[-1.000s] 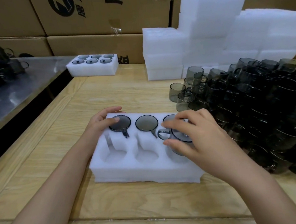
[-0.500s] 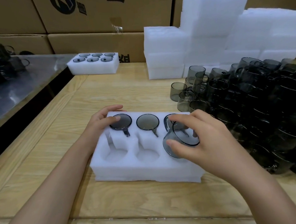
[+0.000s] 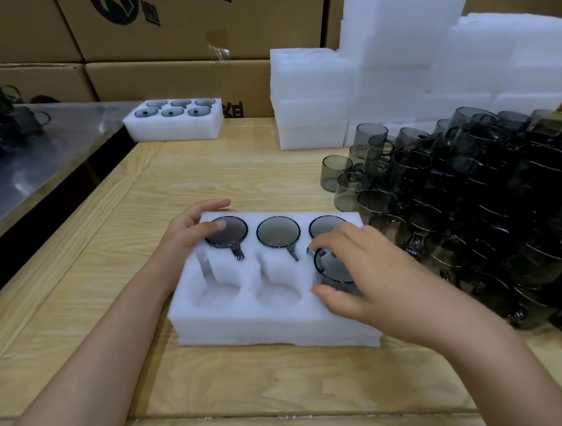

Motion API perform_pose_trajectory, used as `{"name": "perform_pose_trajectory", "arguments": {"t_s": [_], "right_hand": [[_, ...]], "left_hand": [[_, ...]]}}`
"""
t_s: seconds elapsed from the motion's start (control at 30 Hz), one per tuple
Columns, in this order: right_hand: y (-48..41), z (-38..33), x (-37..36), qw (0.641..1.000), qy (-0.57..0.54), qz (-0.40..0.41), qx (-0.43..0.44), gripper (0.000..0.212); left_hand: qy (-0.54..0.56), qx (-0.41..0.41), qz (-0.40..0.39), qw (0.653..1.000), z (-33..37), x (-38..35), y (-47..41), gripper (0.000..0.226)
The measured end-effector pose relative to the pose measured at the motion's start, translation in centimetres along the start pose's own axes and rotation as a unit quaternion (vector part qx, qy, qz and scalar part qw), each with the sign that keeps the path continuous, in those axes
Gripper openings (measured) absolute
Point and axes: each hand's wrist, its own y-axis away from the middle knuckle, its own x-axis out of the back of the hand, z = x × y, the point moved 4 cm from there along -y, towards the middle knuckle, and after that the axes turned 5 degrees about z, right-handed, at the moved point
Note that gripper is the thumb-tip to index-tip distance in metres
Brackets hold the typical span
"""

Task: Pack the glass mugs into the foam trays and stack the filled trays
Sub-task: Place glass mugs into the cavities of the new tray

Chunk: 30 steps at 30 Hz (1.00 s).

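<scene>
Foam tray [image 3: 273, 325]: white, soft, pitted block with six round pockets in two rows, each with a handle slot; lies flat on the pale, grained wooden table [image 3: 250, 379].
Seated mugs [image 3: 278, 231]: smoky grey glass, round; three fill the tray's far row.
Held mug [image 3: 334, 270]: same glass, slightly tilted, partly sunk in the tray's near-right pocket.
Loose mugs [image 3: 486, 200]: dense dark heap right of the tray.
Foam stack [image 3: 396, 74]: white blocks beyond the tray, to the right.
Filled tray [image 3: 173, 120]: six mugs, far beyond the tray's left end.
Cardboard boxes [image 3: 179, 21]: printed wall behind everything.
Right hand [image 3: 372, 273]: fingers and thumb curled round the held mug's rim, hiding its right side.
Left hand [image 3: 188, 231]: relaxed, resting on the tray's far-left corner, thumb touching the far-left mug.
</scene>
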Motion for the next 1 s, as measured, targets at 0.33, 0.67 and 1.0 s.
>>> {"name": "perform_pose_trajectory", "arguments": {"t_s": [0.33,0.67,1.0], "right_hand": [[-2.2,0.0,0.8,0.994,-0.066,0.084,-0.027,0.081],[-5.0,-1.2,-4.8,0.999,0.018,-0.039,-0.030,0.082],[-4.5,-0.6,-2.5,0.977,-0.161,0.127,-0.059,0.054]], "left_hand": [[0.006,0.000,-0.005,1.000,0.3,-0.2,0.1,0.041],[-0.006,0.001,0.004,1.000,0.7,-0.7,0.7,0.035],[-0.005,0.014,0.013,1.000,0.5,-0.6,0.6,0.041]]}}
